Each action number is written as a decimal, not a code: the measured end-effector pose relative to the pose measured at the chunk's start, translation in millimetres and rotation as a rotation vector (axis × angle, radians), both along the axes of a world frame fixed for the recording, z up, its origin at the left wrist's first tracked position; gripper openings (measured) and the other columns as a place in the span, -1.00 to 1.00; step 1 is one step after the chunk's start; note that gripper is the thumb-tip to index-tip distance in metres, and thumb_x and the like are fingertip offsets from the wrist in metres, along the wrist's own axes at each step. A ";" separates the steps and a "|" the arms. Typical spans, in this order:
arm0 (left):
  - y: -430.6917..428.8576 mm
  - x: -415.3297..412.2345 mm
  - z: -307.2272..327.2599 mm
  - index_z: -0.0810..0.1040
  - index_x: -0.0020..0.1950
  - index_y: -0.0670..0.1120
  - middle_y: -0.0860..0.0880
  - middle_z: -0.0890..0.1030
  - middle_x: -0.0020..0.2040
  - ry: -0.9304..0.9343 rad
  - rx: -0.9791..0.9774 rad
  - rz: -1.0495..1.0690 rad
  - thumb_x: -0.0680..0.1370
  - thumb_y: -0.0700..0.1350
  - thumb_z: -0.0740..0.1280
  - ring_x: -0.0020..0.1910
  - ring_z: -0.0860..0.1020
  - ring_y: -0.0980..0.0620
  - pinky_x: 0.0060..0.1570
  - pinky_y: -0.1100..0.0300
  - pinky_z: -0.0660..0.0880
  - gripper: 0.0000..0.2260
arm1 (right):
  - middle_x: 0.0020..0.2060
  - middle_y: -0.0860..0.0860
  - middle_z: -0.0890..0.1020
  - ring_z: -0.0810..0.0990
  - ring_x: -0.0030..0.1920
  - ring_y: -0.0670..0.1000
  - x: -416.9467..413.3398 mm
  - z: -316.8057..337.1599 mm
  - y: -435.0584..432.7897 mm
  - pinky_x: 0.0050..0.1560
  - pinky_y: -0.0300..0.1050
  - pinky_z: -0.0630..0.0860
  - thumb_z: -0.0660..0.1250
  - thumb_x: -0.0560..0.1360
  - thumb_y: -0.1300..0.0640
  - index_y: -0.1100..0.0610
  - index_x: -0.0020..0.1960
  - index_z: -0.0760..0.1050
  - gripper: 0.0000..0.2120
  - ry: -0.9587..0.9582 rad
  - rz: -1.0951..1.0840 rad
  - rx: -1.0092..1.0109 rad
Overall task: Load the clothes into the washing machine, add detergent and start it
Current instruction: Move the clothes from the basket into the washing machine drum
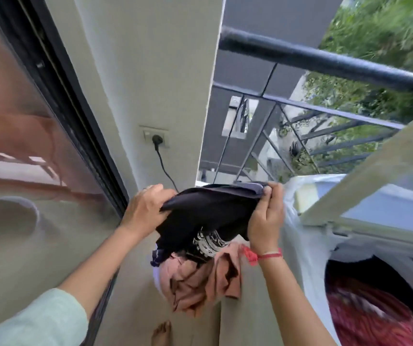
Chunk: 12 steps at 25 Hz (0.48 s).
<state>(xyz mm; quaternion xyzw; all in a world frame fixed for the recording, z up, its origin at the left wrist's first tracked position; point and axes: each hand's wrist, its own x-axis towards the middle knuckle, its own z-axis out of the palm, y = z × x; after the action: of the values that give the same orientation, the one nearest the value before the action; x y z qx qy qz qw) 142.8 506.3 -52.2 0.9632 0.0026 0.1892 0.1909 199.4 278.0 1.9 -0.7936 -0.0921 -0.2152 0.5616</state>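
A black garment (208,211) with a white print hangs stretched between both my hands, in front of the wall. My left hand (145,208) grips its left edge and my right hand (266,221) grips its right edge. Below them a pile of clothes (200,278), mostly salmon-pink with a dark blue piece, lies on the floor. The top-loading washing machine (310,258) stands at the right under a white plastic cover, its lid (365,168) raised. Red patterned clothes (365,315) lie inside its drum.
A wall socket (155,137) with a black plug and cord sits on the pillar behind the garment. A sliding glass door (25,146) runs along the left. A black balcony railing (325,61) stands behind the machine. My bare foot (161,333) is on the floor.
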 end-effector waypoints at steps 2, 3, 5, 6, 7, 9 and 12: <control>-17.6 0.7 53.5 0.55 -0.14 -0.13 -0.11 0.44 -0.21 -0.100 -0.056 0.172 0.36 -0.24 0.44 -0.30 0.51 -0.16 -0.41 0.07 0.46 -0.87 | -0.34 -0.10 0.37 0.35 -0.31 -0.17 -10.7 53.5 -26.3 -0.23 -0.32 0.29 0.03 0.61 0.09 0.19 -0.10 0.39 -0.75 -0.142 0.109 -0.045; -31.9 0.7 80.6 0.55 -0.18 -0.18 -0.12 0.43 -0.17 -0.167 -0.088 0.229 0.35 -0.25 0.46 -0.29 0.49 -0.14 -0.40 0.09 0.44 -0.88 | -0.34 -0.07 0.36 0.34 -0.33 -0.14 -18.8 78.2 -46.4 -0.26 -0.30 0.29 0.05 0.61 0.03 0.20 -0.11 0.40 -0.72 -0.221 0.167 -0.069; -68.8 1.6 125.2 0.53 -0.25 -0.18 -0.13 0.46 -0.07 -0.296 -0.074 0.229 0.31 -0.24 0.46 -0.20 0.49 -0.16 -0.28 0.07 0.45 -0.87 | -0.35 -0.10 0.40 0.37 -0.35 -0.13 -34.8 117.1 -98.5 -0.29 -0.34 0.32 0.19 0.52 -0.18 0.14 -0.08 0.40 -0.64 -0.340 0.260 -0.161; -89.3 1.8 143.2 0.52 -0.27 -0.17 -0.13 0.49 -0.01 -0.345 -0.057 0.186 0.30 -0.22 0.44 -0.14 0.50 -0.17 -0.18 0.04 0.45 -0.89 | -0.34 -0.15 0.44 0.41 -0.34 -0.13 -39.2 128.0 -127.3 -0.28 -0.36 0.34 0.29 0.41 -0.28 0.09 -0.05 0.40 -0.57 -0.327 0.274 -0.255; -109.0 2.4 158.4 0.52 -0.29 -0.15 -0.12 0.52 0.02 -0.380 -0.050 0.152 0.29 -0.20 0.39 -0.08 0.51 -0.18 -0.10 0.01 0.45 -0.92 | -0.31 -0.18 0.50 0.46 -0.31 -0.14 -40.6 133.4 -155.6 -0.26 -0.34 0.38 0.37 0.29 -0.33 0.03 -0.01 0.39 -0.49 -0.247 0.276 -0.358; -153.3 3.3 186.0 0.56 -0.25 -0.11 -0.06 0.60 0.03 -0.439 -0.104 0.119 0.28 -0.15 0.30 -0.03 0.56 -0.14 -0.02 -0.05 0.45 -0.89 | -0.19 -0.12 0.58 0.56 -0.18 -0.07 -38.6 126.7 -209.0 -0.20 -0.16 0.48 0.50 0.19 -0.23 -0.03 0.02 0.39 -0.46 0.023 0.248 -0.659; -234.6 3.9 226.6 0.60 -0.16 -0.06 0.03 0.66 -0.08 -0.524 -0.100 -0.022 0.28 -0.16 0.31 -0.08 0.61 -0.02 0.03 0.03 0.40 -0.82 | -0.29 0.00 0.56 0.58 -0.16 0.13 -38.6 101.8 -277.6 -0.26 -0.08 0.42 0.45 0.30 0.02 0.02 -0.24 0.44 -0.80 0.371 0.088 -0.911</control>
<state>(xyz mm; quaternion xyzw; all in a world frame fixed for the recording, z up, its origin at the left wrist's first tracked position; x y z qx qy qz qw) 146.6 271.7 174.4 0.8707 -0.0478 0.4296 0.2346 160.8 0.4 103.7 -0.9788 -0.1086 0.0157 0.1730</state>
